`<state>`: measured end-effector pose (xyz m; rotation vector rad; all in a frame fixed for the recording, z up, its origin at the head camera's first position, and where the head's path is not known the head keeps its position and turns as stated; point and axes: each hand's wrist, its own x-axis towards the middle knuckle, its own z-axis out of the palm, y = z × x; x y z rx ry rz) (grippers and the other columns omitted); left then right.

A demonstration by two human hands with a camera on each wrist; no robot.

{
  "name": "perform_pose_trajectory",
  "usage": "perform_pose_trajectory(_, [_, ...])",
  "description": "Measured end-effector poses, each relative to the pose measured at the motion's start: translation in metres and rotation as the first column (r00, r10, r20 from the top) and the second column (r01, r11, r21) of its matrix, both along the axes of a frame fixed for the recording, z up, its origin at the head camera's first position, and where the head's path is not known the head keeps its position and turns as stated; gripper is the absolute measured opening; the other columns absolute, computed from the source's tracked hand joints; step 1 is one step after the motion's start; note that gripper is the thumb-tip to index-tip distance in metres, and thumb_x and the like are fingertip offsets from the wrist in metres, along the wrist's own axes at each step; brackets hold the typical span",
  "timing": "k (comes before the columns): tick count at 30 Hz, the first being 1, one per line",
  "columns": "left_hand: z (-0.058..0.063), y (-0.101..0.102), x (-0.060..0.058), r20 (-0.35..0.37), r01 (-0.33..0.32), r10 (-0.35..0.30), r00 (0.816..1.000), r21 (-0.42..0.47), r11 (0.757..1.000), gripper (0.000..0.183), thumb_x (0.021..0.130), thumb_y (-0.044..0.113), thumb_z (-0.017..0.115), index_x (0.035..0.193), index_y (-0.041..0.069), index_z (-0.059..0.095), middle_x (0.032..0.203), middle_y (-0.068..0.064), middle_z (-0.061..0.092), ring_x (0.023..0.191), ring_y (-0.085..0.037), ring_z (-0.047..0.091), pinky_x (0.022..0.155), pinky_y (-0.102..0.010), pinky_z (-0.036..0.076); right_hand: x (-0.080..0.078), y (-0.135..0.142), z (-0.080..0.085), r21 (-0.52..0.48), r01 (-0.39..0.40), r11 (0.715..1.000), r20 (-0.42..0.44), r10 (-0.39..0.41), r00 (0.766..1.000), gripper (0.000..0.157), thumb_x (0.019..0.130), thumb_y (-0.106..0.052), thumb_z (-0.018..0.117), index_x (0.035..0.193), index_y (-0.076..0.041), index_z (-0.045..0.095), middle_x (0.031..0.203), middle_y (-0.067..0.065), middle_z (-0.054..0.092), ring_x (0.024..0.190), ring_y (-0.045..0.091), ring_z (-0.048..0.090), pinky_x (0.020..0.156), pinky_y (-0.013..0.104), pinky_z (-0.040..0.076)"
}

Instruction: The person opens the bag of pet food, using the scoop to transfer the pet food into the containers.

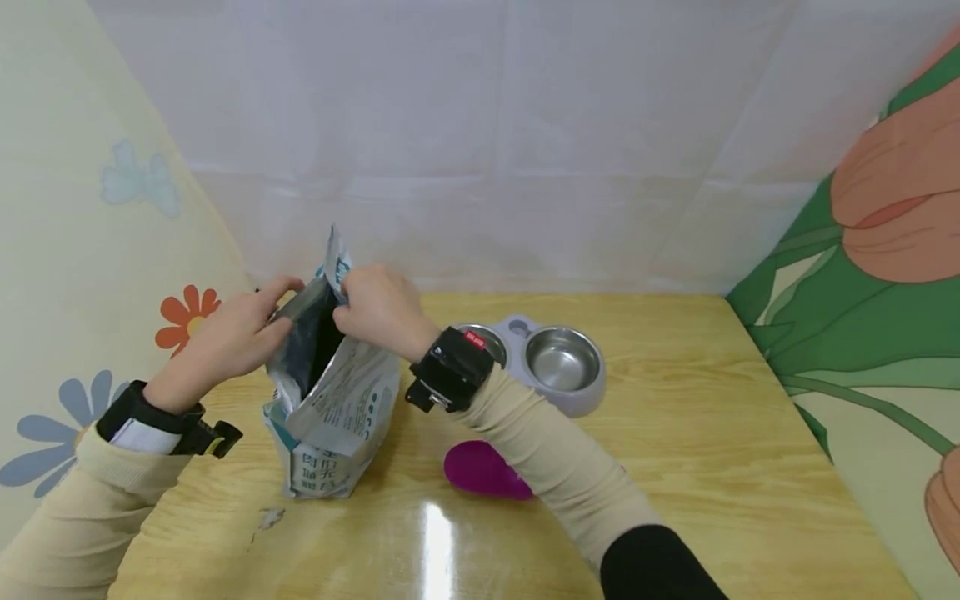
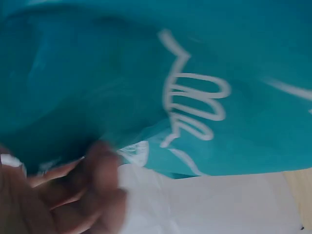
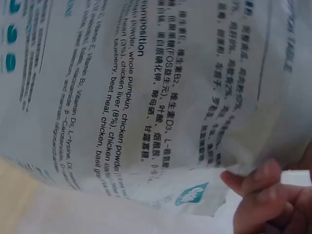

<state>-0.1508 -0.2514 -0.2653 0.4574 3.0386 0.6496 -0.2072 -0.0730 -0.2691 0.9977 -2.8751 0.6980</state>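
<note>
A pet food bag, white and teal with printed text, stands on the table with its mouth spread and a dark inside showing. On its left rim my left hand grips the edge, thumb toward the opening. My right hand pinches the opposite rim near the raised top corner. Teal bag front fills the left wrist view, with blurred fingers at its edge. In the right wrist view, curled fingers hold the edge of the ingredient panel. The bag's contents cannot be made out.
A double pet bowl with steel dishes stands behind my right forearm, which partly covers it. Below that forearm lies a magenta, oval-ended object, partly hidden. The wooden table meets a white sheet at the back.
</note>
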Motion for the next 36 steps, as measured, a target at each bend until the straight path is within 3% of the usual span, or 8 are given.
perform_pose_trajectory(5, [0.008, -0.004, -0.006, 0.098, 0.054, -0.057, 0.994, 0.032, 0.998, 0.043, 0.089, 0.01, 0.043, 0.129, 0.002, 0.032, 0.084, -0.016, 0.058, 0.052, -0.018, 0.048, 0.047, -0.032, 0.037, -0.007, -0.007, 0.002, -0.04, -0.042, 0.998, 0.037, 0.043, 0.998, 0.032, 0.085, -0.023, 0.055, 0.057, -0.014, 0.042, 0.049, -0.005, 0.036, 0.04, 0.008, 0.035, 0.039, 0.019, 0.023])
perform_pose_trajectory(9, [0.012, -0.002, -0.014, 0.107, 0.054, -0.062, 0.992, 0.072, 0.996, 0.044, 0.091, 0.016, 0.049, 0.13, 0.001, 0.033, 0.096, -0.021, 0.06, 0.068, -0.021, 0.057, 0.055, -0.033, 0.043, -0.012, -0.012, 0.005, -0.011, -0.03, 0.999, 0.014, 0.03, 0.999, 0.032, 0.086, -0.024, 0.055, 0.059, -0.015, 0.043, 0.051, -0.005, 0.037, 0.042, 0.008, 0.036, 0.04, 0.019, 0.024])
perform_pose_trajectory(15, [0.008, 0.007, -0.023, 0.018, 0.013, -0.014, 1.0, 0.085, 0.996, 0.037, 0.094, 0.02, 0.042, 0.125, -0.001, 0.04, 0.094, -0.025, 0.061, 0.054, -0.017, 0.056, 0.05, -0.032, 0.044, -0.015, -0.017, 0.006, 0.041, 0.006, 0.999, -0.001, -0.006, 1.0, 0.024, 0.086, -0.023, 0.055, 0.065, -0.015, 0.047, 0.057, -0.004, 0.043, 0.048, 0.01, 0.042, 0.042, 0.02, 0.026])
perform_pose_trajectory(21, [0.005, 0.009, -0.021, -0.03, 0.008, -0.006, 1.0, 0.08, 0.997, 0.033, 0.094, 0.016, 0.039, 0.121, 0.0, 0.044, 0.092, -0.025, 0.061, 0.052, -0.017, 0.054, 0.048, -0.032, 0.042, -0.013, -0.019, 0.005, 0.097, 0.035, 0.995, -0.002, -0.035, 0.999, 0.009, 0.085, -0.018, 0.055, 0.077, -0.014, 0.055, 0.07, -0.002, 0.051, 0.057, 0.012, 0.047, 0.046, 0.021, 0.031])
perform_pose_trajectory(29, [0.004, 0.01, -0.019, -0.056, 0.02, -0.016, 0.998, 0.069, 0.997, 0.031, 0.093, 0.013, 0.039, 0.12, 0.0, 0.046, 0.09, -0.023, 0.061, 0.047, -0.016, 0.047, 0.047, -0.032, 0.038, -0.014, -0.012, 0.006, 0.105, 0.054, 0.993, -0.017, -0.053, 0.998, 0.01, 0.085, -0.017, 0.055, 0.074, -0.014, 0.055, 0.069, -0.002, 0.051, 0.058, 0.012, 0.048, 0.045, 0.022, 0.032])
perform_pose_trajectory(36, [0.002, 0.007, -0.02, -0.112, 0.017, -0.01, 0.994, 0.058, 0.998, 0.028, 0.091, 0.009, 0.039, 0.116, 0.001, 0.047, 0.069, -0.012, 0.055, 0.04, -0.017, 0.037, 0.043, -0.031, 0.034, -0.016, -0.002, 0.006, 0.084, 0.059, 0.995, 0.002, -0.059, 0.998, 0.017, 0.083, -0.015, 0.056, 0.068, -0.013, 0.049, 0.061, -0.002, 0.043, 0.05, 0.011, 0.044, 0.041, 0.02, 0.027])
